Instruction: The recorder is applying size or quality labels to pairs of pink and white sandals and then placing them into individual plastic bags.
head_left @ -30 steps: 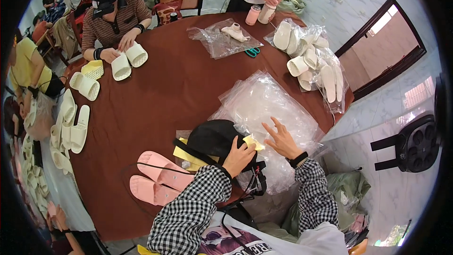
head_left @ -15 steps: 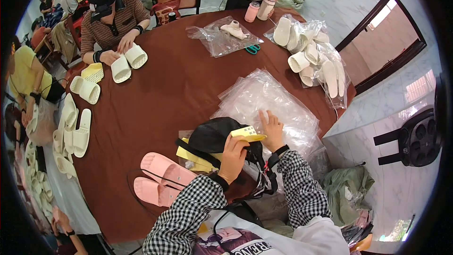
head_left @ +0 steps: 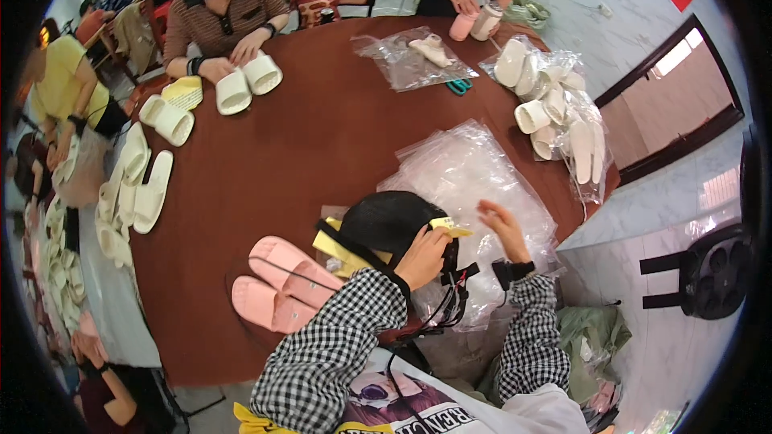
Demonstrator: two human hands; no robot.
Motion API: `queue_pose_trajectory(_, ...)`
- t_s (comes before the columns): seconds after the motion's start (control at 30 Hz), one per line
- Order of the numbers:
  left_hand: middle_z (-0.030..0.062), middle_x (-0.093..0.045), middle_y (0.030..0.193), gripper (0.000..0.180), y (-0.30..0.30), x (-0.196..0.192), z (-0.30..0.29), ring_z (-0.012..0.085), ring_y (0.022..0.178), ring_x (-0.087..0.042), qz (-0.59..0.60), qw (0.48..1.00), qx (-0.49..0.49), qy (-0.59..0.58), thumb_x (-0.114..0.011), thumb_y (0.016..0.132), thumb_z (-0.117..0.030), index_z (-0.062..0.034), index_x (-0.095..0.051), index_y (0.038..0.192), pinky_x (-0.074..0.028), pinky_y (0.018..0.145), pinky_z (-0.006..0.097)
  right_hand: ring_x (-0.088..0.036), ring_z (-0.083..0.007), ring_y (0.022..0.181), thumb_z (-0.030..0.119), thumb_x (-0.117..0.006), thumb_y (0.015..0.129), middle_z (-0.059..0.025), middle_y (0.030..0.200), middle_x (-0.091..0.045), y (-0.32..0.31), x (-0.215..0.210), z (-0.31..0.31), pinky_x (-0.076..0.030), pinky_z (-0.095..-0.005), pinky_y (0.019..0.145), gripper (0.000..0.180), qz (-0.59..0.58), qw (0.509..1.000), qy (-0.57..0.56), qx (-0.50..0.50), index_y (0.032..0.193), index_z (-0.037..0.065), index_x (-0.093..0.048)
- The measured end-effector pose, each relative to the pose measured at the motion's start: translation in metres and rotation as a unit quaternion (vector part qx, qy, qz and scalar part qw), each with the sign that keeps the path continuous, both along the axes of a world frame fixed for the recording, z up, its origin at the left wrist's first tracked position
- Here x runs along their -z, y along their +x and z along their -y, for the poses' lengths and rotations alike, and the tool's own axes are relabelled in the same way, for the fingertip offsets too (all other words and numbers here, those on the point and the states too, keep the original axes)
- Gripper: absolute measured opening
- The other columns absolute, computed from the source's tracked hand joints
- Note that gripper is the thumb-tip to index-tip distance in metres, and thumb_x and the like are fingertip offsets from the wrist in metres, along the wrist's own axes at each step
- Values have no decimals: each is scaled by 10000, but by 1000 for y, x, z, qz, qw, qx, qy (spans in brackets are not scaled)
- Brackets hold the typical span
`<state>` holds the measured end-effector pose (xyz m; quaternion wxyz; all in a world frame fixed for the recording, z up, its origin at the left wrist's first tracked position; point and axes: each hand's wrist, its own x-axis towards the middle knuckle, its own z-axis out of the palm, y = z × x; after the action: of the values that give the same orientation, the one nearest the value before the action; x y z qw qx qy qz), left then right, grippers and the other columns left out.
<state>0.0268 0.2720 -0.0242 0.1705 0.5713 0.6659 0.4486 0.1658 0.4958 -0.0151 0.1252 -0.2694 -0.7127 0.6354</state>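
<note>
My left hand (head_left: 425,259) is closed on a small yellow printed card (head_left: 449,227), just beside a black cap (head_left: 390,221) lying on the table. To its right, my right hand (head_left: 505,229) hovers over a spread pile of clear plastic bags (head_left: 474,169), its fingers stretched out and nothing seen in them. A pair of pink slippers (head_left: 277,297) lies left of my left forearm, with a thin dark cord across them. More yellow cards (head_left: 344,251) stick out from under the cap's left side.
Across the brown-covered table (head_left: 281,161), a co-worker's hands (head_left: 233,64) touch white slippers (head_left: 241,88). White slippers (head_left: 153,193) line the left edge; bagged ones (head_left: 555,100) sit far right. Teal scissors (head_left: 459,87) lie near a plastic bag. Another person's hand touches a pink bottle (head_left: 462,26).
My right hand has drawn back to the right, away from the yellow card. My left hand still holds the card. The whole view has shifted slightly.
</note>
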Motion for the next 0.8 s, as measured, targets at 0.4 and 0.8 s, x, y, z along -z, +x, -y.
queue_pose_trajectory(0.4, 155, -587, 1155, 327, -36, -111, 276, 324, 1107, -558, 78, 925, -371, 16, -575, 862, -22, -15, -584, 1189, -431, 974, 405, -630, -187, 1065, -37, -531, 932, -114, 1157, -625, -17, -155, 151, -486, -291, 903, 299, 0, 976, 159, -152, 1223, -30, -599)
queue_pose_trajectory(0.8, 177, -513, 1196, 387, -1, -96, 498, 350, 1152, -546, -34, 736, -656, -167, -592, 879, -23, 29, -495, 1250, -425, 989, 423, -619, -363, 947, 92, -610, 853, -212, 1109, -561, -158, 2, 283, -516, -437, 786, 614, 43, 847, 377, -372, 1427, 65, -394)
